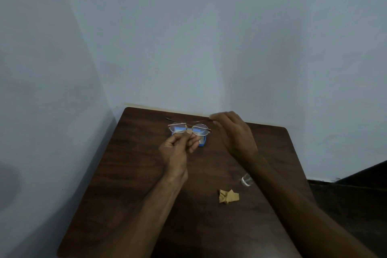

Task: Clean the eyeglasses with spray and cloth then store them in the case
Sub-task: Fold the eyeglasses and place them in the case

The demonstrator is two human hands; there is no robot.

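Head view: left hand (178, 148) pinches eyeglasses (200, 126) at the bridge, right hand (234, 132) pinches a temple tip over blue case (202, 143); cloth (228, 196), spray bottle (246, 180) lie aside, cleaning looks done, storing left.

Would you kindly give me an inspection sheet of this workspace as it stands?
Surface: dark brown wooden table, set in a corner.
Job's things: round thin-rimmed metal eyeglasses held over small blue case; crumpled yellow cloth and clear spray bottle on the table.
Clutter: nothing seen.
Grippers: left hand pinches near the bridge; right hand pinches a temple tip.
Cables: nothing seen.
Surroundings: pale blue walls; dark floor at right.
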